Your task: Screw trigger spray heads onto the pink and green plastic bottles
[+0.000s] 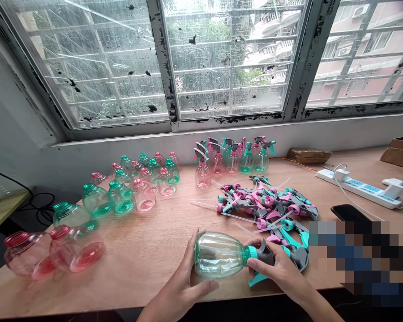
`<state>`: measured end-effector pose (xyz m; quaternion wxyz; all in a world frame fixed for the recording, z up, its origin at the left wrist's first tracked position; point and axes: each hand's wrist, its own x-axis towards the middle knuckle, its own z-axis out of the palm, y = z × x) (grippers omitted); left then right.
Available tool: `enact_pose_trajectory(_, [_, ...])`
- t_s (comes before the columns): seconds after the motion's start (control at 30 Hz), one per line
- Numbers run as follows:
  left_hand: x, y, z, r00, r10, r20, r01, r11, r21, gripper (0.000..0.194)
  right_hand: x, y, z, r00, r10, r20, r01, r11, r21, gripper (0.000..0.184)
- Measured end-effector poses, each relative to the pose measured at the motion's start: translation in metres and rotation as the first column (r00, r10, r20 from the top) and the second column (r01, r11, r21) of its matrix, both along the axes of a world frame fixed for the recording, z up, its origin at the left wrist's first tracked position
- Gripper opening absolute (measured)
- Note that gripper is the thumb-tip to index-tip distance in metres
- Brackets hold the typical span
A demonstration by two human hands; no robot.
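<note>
A clear green spray bottle (pixel 218 254) lies on its side in the air near the table's front edge, its base to the left. My left hand (pixel 184 273) cups that base, fingers behind it and thumb stretched out below. At the neck, my right hand (pixel 278 264) closes its fingers and thumb around the teal collar and grey sprayer head (pixel 265 253). A teal trigger shows under the right hand. Just behind is a heap of loose sprayer heads (pixel 268 201) in pink, teal and grey, with thin clear tubes.
Open pink and green bottles (pixel 121 197) stand in rows on the left of the wooden table (pixel 147 250). Several bottles with sprayers (pixel 233 158) stand by the window wall. On the right are a power strip (pixel 362 188), a black phone (pixel 351 213) and a cardboard box (pixel 399 152).
</note>
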<state>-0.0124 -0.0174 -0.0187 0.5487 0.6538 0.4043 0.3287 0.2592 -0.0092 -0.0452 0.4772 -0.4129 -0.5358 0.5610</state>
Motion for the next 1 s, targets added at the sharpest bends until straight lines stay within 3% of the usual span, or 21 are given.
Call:
enact_pose_trajectory(0.6, [0.0,0.0021,-0.0004,0.999,-0.022,0.032,0.023,0.999,-0.045,0.099,0.0009,-0.0005,-0.0002,1.0,-0.004,0.023,0.004,1.0,-0.001,0.037])
enact_pose_trajectory(1.0, [0.0044,-0.0015,0.0045,0.996,-0.006,0.085,0.005,1.0,0.011,0.098,0.0006,0.0011,-0.0019,1.0,-0.002,0.0,0.002,1.0,0.01,0.037])
